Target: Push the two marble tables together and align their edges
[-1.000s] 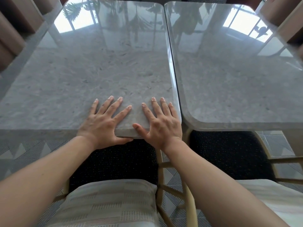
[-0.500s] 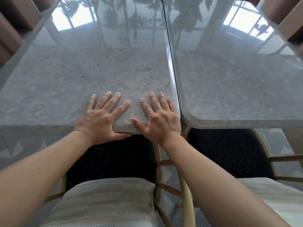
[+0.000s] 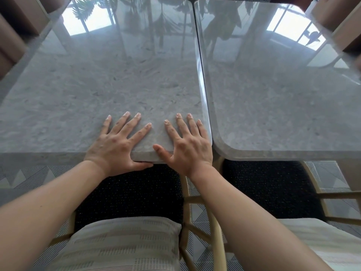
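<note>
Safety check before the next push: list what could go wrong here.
1. The right hand has its little finger beside the seam between the left table and the right table; it could get pinched.
2. The left hand and the right press flat on glossy marble, so they may slip.

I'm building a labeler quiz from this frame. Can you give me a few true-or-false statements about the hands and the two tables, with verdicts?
1. The left hand and the right hand both lie on the left table. True.
2. The fingers are curled into fists. False: they are straight and spread on the marble.
3. Only a thin seam parts the left table from the right table along their sides. True.
4. The right hand rests on the right table. False: it lies on the left table, just beside the seam.
</note>
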A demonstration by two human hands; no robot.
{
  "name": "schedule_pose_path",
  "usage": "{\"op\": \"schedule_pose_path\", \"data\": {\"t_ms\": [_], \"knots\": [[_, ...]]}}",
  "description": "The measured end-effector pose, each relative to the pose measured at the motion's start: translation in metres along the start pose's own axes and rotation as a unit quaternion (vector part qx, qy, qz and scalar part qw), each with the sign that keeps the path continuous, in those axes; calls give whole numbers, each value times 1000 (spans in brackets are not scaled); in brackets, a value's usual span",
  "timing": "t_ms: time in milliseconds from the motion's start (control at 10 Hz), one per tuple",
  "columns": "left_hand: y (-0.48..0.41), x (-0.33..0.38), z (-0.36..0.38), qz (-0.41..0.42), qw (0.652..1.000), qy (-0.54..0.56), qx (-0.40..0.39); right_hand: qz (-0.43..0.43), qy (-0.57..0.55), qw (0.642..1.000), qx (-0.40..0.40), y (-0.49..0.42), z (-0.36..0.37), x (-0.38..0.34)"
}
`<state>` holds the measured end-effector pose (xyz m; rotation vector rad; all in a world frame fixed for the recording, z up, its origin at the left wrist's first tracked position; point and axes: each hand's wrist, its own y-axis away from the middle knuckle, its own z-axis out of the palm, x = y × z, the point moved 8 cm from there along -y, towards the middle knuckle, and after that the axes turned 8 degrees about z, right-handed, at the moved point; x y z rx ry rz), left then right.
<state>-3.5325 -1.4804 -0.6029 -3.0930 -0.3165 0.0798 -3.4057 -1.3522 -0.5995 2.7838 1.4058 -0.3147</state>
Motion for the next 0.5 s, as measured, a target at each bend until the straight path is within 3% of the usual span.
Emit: {"op": "schedule_pose_path", "data": {"t_ms": [200,300,400,500], "knots": [[3,-3,1,-11,1000,27,-11,6,-38,999,-38,0,2,3],[4,-5,-3,-22,996,88,-25,26,-130,987,-86,-2,-9,13],[3,-15,-23,-105,961,252,46,124,-418,890,-131,-11,-36,33],[16,-17,-57,-214,877,375,209,212,-643,734,-55,-7,-83,72]]}}
